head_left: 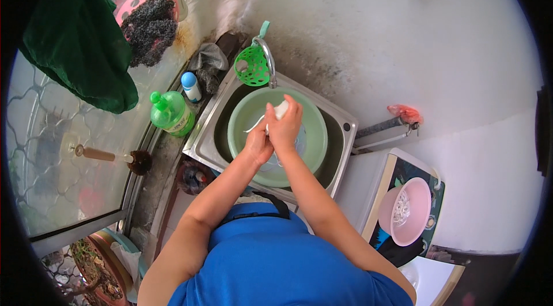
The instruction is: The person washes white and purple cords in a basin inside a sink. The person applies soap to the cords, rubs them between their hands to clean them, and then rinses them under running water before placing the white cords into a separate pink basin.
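Holding white object (281, 109), kind unclear

A vivid blue top (265, 263) fills the bottom centre of the frame, its cloth plain and rounded over the torso, with soft creases and a paler sheen where light catches it. Its short sleeves finish on the upper arms: the left sleeve (180, 294) shows at the lower edge, left of centre, and the right sleeve (387, 289) towards the lower right. A narrow black strap (275, 204) crosses the far end of the top near the centre, with a wider, curved band at its right end. Below the sleeves both arms are bare, tapering to the left grip (257, 146) and right grip (284, 128), two ungloved hands.
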Demonstrator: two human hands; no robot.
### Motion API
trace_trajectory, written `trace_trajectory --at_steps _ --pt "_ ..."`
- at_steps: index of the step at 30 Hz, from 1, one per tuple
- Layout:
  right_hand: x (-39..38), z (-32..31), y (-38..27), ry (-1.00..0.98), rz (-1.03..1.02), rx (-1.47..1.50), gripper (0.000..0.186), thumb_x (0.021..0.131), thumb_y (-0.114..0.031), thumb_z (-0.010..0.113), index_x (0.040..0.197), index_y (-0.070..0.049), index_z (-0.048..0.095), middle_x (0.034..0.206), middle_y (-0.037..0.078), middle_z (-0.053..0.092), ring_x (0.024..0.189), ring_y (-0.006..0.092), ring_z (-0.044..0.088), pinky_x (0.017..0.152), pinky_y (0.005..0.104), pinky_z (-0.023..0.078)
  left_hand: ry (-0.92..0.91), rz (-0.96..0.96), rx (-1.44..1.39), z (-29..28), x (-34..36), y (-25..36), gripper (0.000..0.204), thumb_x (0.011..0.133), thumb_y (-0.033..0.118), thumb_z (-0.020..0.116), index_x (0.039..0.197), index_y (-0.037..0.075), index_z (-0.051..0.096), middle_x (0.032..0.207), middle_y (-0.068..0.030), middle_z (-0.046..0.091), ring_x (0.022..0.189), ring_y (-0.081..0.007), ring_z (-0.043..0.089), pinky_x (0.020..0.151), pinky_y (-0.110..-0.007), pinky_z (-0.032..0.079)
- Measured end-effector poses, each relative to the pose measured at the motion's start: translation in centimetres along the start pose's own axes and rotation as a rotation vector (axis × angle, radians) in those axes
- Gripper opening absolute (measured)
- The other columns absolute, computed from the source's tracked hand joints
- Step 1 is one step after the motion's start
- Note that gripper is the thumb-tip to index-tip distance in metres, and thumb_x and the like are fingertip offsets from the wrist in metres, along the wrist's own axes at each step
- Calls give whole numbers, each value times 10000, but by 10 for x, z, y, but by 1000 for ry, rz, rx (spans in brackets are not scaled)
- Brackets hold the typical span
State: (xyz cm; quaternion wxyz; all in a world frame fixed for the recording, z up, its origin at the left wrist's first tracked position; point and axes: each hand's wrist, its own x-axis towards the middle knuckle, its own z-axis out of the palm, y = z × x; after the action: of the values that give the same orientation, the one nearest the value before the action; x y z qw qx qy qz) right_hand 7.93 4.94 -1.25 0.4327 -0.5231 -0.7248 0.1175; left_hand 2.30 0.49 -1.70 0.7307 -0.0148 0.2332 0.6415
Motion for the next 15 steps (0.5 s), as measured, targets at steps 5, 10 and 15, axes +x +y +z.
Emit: trace_trajectory --at_steps 5,10,15 --pt "-14 -29 -20 -167 -189 12 500 707 -285 690 1112 -59 503 1039 141 501 965 341 475 822 437 386 -265 9 -190 -20 2 6 445 944 393 368 1249 77 444 1235 -99 496 1146 -244 472 982 -385 369" --pt "3 -33 -22 -399 -461 52 474 713 -279 686 1093 -56 512 1038 138 503 956 343 475 821 435 385 -323 -15 -345 -31 10 9 432 935 406 376 1262 130 439 1265 -96 468 1190 -263 429 1015 -414 332" --pt "13 -4 23 -39 -99 67 414 732 -254 673 1055 -47 517 1037 141 498 948 346 470 808 436 385 -21 52 28 -6 8 -1 391 967 325 333 1248 82 454 1237 -58 505 1141 -202 479 980 -351 376"
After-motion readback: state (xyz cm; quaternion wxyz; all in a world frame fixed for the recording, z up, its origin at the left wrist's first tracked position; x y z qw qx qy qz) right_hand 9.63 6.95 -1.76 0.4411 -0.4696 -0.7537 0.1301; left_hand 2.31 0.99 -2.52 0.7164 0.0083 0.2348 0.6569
